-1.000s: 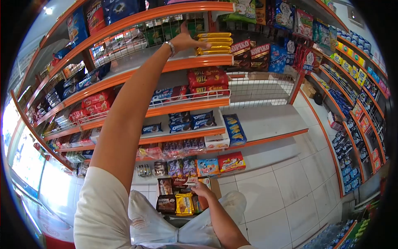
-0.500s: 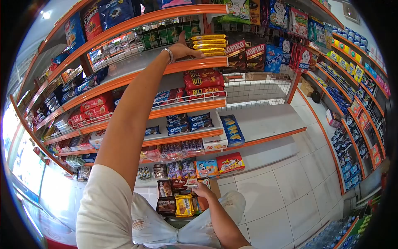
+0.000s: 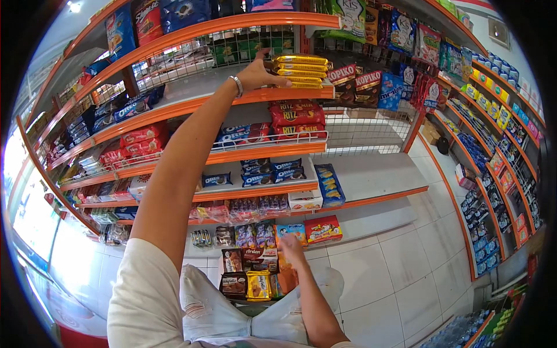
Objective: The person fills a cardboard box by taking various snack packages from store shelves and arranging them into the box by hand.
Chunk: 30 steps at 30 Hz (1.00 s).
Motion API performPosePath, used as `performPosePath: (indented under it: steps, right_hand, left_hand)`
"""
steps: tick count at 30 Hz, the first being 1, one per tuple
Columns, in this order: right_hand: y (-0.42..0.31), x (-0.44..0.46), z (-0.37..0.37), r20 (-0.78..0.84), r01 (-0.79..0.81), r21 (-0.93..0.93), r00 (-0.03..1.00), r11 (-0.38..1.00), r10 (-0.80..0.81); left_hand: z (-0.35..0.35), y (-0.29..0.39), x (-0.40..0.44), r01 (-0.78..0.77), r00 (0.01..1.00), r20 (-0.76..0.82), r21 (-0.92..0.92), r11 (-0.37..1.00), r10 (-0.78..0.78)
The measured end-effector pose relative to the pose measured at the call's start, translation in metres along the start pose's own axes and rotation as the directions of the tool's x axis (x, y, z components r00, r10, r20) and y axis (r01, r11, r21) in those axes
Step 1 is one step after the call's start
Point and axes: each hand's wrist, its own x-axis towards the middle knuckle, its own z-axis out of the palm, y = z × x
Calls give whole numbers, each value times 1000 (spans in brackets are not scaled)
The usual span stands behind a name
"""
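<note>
Right hand [image 3: 292, 248] low, left hand [image 3: 255, 74] at the yellow packet stack [image 3: 301, 71].
Nearest, between the knees of the ripped jeans [image 3: 200, 296], lie a yellow wafer packet [image 3: 258, 285] and, beyond it, a brown Arden packet [image 3: 260, 255]. The right hand is positioned just beside these, near the blue Piko box [image 3: 292, 234] on the bottom shelf; it is blurred, and whether its fingers hold anything cannot be told. Farther up, red Ritz packs [image 3: 297, 119] occupy the right end of a wire-railed shelf. Above them, the yellow packet stack lies flat at the upper shelf's right end, by the orange front edge [image 3: 272, 95]. The left hand's fingers are spread wide at the stack's left end, thumb against it. Kopiko bags [image 3: 341, 84] hang beyond the right end.
</note>
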Motion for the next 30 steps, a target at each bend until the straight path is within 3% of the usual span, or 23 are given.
performPosePath:
  steps: [1,2,3,4,6,8,11,13,14,16,18,19,23,26,27,29,30]
  right_hand:
    - [-35,13,-3,-116,36,60,993,998,-29]
    - [-89,22,-15,-93,224,36,971,974,-219]
    - [-125,40,-26,-147,176,56,975,983,-166]
    - [-192,37,-28,-208,213,288,965,934,-157]
    - [-275,55,-44,-251,276,404,950,872,-185]
    - [-338,70,-61,-165,305,494,952,814,-256]
    - [-405,68,-70,-124,252,527,968,812,-220]
    - [-420,61,-73,38,87,619,989,781,-140]
    - [-418,57,-75,35,82,619,991,781,-132]
    - [-412,49,-78,314,37,662,893,749,-322]
    - [-396,25,-70,295,0,639,924,769,-245]
    - [-382,16,-66,246,17,587,949,809,-199]
    - [-317,-19,-48,213,-56,553,974,831,-76]
    - [-263,-42,-29,179,-111,541,984,834,15]
    - [-234,-45,-22,184,-157,613,982,774,53]
    - [-208,-55,2,197,-211,705,975,677,99]
    - [-192,-59,12,211,-234,700,970,674,118]
  left_hand:
    - [-1,2,-4,-3,1000,0,-3,1000,3]
    - [-2,4,-9,-1,1000,1,-7,1000,1]
    - [-2,9,-13,4,1000,1,-15,1000,-3]
    - [-1,10,-17,9,1000,3,-24,1000,-9]
    - [-1,7,-22,-16,1000,0,-43,999,16]
    - [-5,8,-26,-51,999,-12,-59,997,50]
    - [-4,18,-50,-74,996,27,-156,985,80]
    - [-1,25,-71,-94,994,43,-167,981,103]
    - [3,25,-82,-117,990,57,-175,978,128]
    - [19,21,-107,-156,983,66,-187,970,171]
    - [35,14,-137,-230,940,174,-307,923,292]
    - [43,5,-155,-272,937,132,-309,911,325]
    - [73,-18,-236,-167,972,105,-309,936,208]
    - [94,-34,-307,-12,997,45,-751,660,70]
    - [108,-52,-335,21,998,54,-759,651,32]
    - [135,-99,-383,67,986,3,-925,374,-169]
    - [135,-96,-411,202,927,179,-979,36,-330]
